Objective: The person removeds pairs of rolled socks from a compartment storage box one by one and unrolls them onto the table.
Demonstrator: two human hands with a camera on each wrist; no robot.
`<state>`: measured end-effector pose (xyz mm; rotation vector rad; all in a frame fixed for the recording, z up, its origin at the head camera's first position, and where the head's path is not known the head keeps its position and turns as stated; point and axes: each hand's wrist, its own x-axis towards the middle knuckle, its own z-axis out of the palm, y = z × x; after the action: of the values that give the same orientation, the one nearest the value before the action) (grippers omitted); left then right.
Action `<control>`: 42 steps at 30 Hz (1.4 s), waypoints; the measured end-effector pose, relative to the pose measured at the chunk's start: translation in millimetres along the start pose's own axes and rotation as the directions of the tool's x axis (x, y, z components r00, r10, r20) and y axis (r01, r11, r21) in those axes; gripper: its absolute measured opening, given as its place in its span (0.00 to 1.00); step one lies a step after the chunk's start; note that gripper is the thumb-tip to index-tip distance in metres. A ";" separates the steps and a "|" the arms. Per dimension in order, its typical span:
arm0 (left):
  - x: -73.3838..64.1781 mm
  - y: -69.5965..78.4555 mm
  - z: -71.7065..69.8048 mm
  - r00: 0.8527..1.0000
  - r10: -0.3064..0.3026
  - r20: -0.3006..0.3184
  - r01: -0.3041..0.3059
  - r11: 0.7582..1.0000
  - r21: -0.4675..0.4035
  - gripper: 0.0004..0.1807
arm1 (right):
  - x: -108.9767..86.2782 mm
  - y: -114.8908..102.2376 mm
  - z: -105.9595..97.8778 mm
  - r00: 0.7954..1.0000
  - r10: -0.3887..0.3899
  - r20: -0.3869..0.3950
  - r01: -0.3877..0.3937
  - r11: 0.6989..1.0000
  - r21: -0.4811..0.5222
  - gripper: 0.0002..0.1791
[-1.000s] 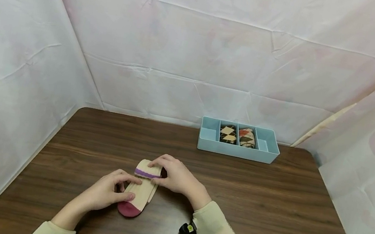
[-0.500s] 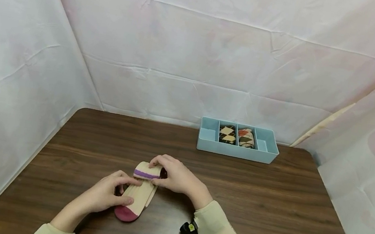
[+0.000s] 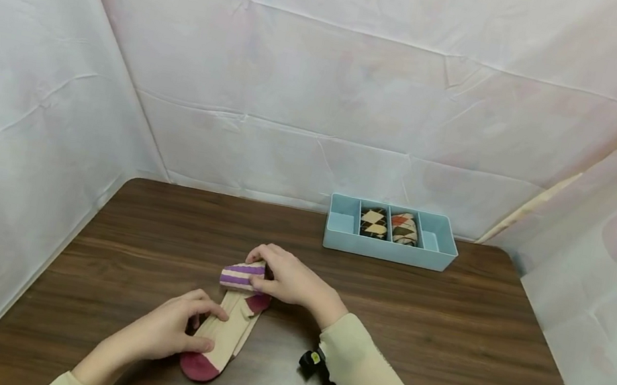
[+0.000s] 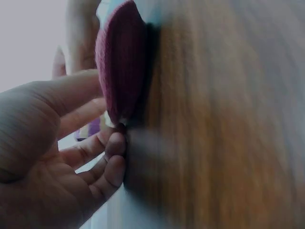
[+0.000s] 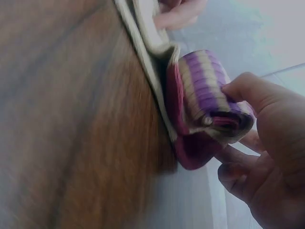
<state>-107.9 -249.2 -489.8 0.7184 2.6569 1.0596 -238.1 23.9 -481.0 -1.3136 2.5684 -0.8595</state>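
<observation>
R hand (image 3: 294, 280) grips purple-striped cuff roll (image 3: 241, 275), prob. so it won't unwind; L hand (image 3: 166, 325), fingers loosely extended, touches cream socks (image 3: 227, 333) flat on tbl (image 3: 482, 324), prob. to steady 'em.

Dim, blurred left wrist view

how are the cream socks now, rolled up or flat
Partly rolled: the striped end of the cream socks is coiled in the right hand, while the maroon toe end by the left hand lies unrolled.
</observation>
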 end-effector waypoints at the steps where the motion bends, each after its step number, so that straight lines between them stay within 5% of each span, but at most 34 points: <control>1: -0.3 0.4 0.5 1.000 0.005 -0.002 -0.005 1.000 0.006 0.22 | 1.5 1.5 -0.5 1.000 0.000 0.002 0.000 1.000 -0.013 0.16; 12: -3.0 -0.6 4.3 0.999 0.018 -0.030 -0.017 1.000 0.017 0.18 | 12.7 10.0 3.6 0.993 -0.093 -0.075 0.085 0.991 -0.102 0.10; 19: -3.8 -1.1 6.3 0.998 0.032 -0.061 -0.030 0.999 0.032 0.26 | 19.4 12.7 8.0 0.981 -0.186 -0.054 0.176 0.973 -0.151 0.11; 29: -2.5 -0.3 6.0 0.999 0.024 -0.048 -0.024 1.000 0.011 0.28 | 17.1 18.7 1.4 0.992 -0.107 0.061 0.111 0.991 -0.069 0.12; 42: -2.9 -4.8 7.4 0.999 0.024 -0.048 -0.025 1.000 -0.015 0.28 | 12.8 22.8 -1.3 0.989 -0.090 0.119 0.094 0.995 -0.025 0.23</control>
<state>-104.6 -249.2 -498.6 0.7333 2.6829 1.1159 -262.4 24.9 -490.6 -1.4556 2.4572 -0.7357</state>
